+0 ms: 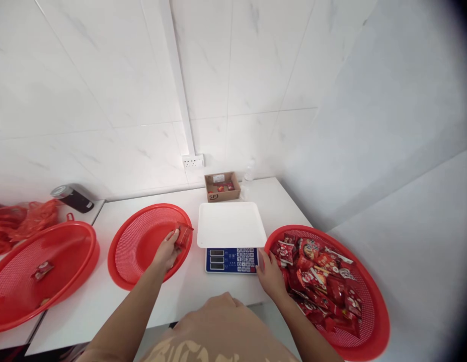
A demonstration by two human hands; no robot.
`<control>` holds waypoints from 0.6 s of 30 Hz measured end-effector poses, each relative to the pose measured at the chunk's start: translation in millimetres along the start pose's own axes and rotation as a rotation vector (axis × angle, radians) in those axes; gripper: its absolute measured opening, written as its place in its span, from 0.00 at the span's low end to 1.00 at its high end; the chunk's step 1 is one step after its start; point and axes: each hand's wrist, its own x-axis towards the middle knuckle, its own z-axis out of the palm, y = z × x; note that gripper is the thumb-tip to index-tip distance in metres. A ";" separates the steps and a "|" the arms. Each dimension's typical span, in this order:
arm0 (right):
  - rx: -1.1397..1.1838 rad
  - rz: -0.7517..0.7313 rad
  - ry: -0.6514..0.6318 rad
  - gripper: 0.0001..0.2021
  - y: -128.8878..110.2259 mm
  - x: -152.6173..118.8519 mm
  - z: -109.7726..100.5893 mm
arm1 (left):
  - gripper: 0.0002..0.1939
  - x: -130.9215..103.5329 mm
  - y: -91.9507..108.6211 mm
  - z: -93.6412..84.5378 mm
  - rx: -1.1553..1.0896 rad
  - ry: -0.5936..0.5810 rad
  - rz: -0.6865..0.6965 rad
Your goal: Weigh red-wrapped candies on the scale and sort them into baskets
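My left hand [168, 251] is closed on a small red packet [183, 234] above the right side of the middle red basket [150, 244]. That basket shows a bare bottom. My right hand [271, 274] is between the keypad of a blue-and-white weighing scale [231, 260] and the rim of the right red basket [380, 322]. Its fingers curl around a bit of red; whether this is a packet or the rim I cannot tell. Many red snack packets [320, 281] fill the right basket. The scale's white pan [231, 224] carries nothing.
A small cardboard box [223, 195] with red packets and a clear bottle [249, 171] stand behind the scale. On the left, another red basket [77, 256] holds a few small items. A dark tumbler [77, 199] lies near red plastic bags [33, 221].
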 end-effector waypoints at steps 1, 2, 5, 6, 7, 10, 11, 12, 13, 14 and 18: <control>0.002 -0.002 0.000 0.26 -0.2 -0.2 -0.1 | 0.06 1.2 -0.7 -6.9 0.008 0.022 0.010; 0.004 0.000 0.001 0.26 -0.3 -0.4 -0.2 | 0.06 2.9 -0.9 -13.9 0.008 0.053 0.020; 0.001 0.010 0.006 0.26 -0.3 -0.4 0.4 | 0.07 9.9 1.6 -34.2 -0.014 0.181 0.039; -0.002 0.011 0.008 0.26 -0.2 -0.3 0.8 | 0.07 12.5 3.2 -40.6 -0.015 0.226 0.037; -0.006 0.011 0.009 0.25 -0.3 -0.1 1.1 | 0.07 15.2 4.9 -46.5 -0.011 0.267 0.029; -0.016 0.014 0.010 0.26 -1.2 0.1 1.4 | 0.03 21.9 8.6 -60.8 0.022 0.339 -0.019; -0.017 0.017 0.010 0.26 -1.7 -0.1 1.2 | 0.02 23.6 9.1 -64.2 0.038 0.345 -0.040; -0.017 0.020 0.013 0.27 -2.2 -0.4 0.9 | 0.01 25.0 9.2 -67.0 0.056 0.342 -0.060; -0.014 0.022 0.021 0.27 -2.6 -0.9 0.4 | 0.01 26.2 8.8 -69.2 0.073 0.331 -0.076; -0.008 0.019 0.034 0.27 -2.9 -1.7 0.0 | 0.02 27.1 8.1 -71.0 0.093 0.318 -0.089; 0.075 -0.006 0.134 0.27 1.4 -10.0 -0.8 | 0.06 29.5 1.7 -77.9 0.195 0.212 -0.101</control>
